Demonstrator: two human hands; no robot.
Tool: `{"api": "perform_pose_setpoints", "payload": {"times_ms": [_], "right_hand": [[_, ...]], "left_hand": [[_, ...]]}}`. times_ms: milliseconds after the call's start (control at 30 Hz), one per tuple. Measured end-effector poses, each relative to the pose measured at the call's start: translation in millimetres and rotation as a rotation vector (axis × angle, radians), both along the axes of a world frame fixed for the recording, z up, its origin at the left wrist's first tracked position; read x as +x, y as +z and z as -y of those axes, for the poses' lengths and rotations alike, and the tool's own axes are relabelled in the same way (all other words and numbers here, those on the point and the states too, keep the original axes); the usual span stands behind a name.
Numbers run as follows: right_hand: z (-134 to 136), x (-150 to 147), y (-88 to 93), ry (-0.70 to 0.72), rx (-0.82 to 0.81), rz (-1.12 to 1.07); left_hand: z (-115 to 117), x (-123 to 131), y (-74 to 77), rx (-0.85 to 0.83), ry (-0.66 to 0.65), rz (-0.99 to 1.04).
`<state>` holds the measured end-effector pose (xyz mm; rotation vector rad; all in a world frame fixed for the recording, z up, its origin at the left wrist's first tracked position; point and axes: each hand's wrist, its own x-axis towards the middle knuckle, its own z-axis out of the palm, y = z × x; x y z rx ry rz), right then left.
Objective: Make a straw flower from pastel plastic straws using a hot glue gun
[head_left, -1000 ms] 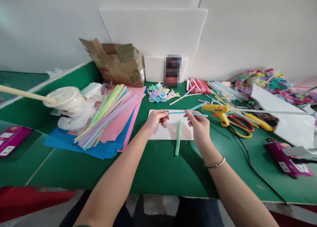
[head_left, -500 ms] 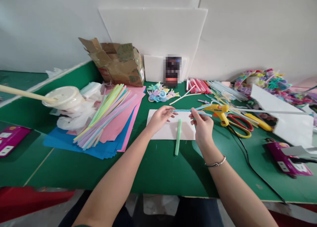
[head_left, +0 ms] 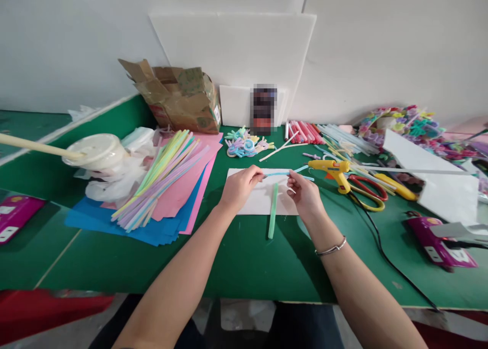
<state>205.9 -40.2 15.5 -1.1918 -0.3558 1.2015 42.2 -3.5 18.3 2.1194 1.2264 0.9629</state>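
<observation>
A light blue pipe cleaner [head_left: 277, 174] runs between my two hands, its free ends sticking out to the right past my fingers. My left hand [head_left: 241, 186] pinches its left end. Nearer the other end, my right hand [head_left: 304, 190] grips it between thumb and fingers. Beneath both hands lies a sheet of white paper [head_left: 251, 204]. A green glue-stick-like strip [head_left: 273, 212] rests partly on the paper and partly on the table. To the right of my right hand stands a yellow glue gun [head_left: 331, 171].
Pastel pipe cleaners [head_left: 156, 186] lie on coloured sheets at the left, beside a white tub [head_left: 95, 153]. A cardboard box [head_left: 183, 100] stands behind. Scissors [head_left: 368, 191], a black cord [head_left: 375, 232] and a purple power strip [head_left: 438, 242] are at the right.
My right hand has shifted a little left, closer to my left hand, and the stretch of pipe cleaner between them is shorter. The view has shifted slightly.
</observation>
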Motion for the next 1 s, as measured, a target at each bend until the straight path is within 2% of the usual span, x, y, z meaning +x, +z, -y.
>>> {"api": "perform_pose_setpoints", "payload": {"times_ms": [100,200,267,433,533,633,733,833,1000], "right_hand": [[0,0,0.5,0.007,0.009,0.036],[1,0,3.2,-0.013,0.027,0.084],[2,-1,4.9,-0.023,0.074,0.135],[6,-8,6.8,-0.011,0.25,0.401],[11,-12,8.3,0.002,0.355,0.61],[15,-13,10.0,0.031,0.419,0.69],[13,-11,9.4,-0.003,0.377,0.665],[7,-6,6.2,-0.074,0.276,0.557],[1,-1,5.0,-0.117,0.135,0.344]], "left_hand": [[0,0,0.8,-0.041,-0.008,-0.003],[-2,2,-0.1,-0.148,-0.04,0.109],[-5,4,-0.4,-0.305,-0.051,0.257],[-14,4,1.4,-0.86,-0.033,0.687],[-16,1,3.6,-1.03,-0.004,0.81],[-16,-1,5.4,-1.008,-0.023,0.853],[-13,1,5.5,-0.819,-0.07,0.809],[-11,4,3.0,-0.655,-0.113,0.65],[-10,6,-2.4,-0.615,-0.201,0.488]]}}
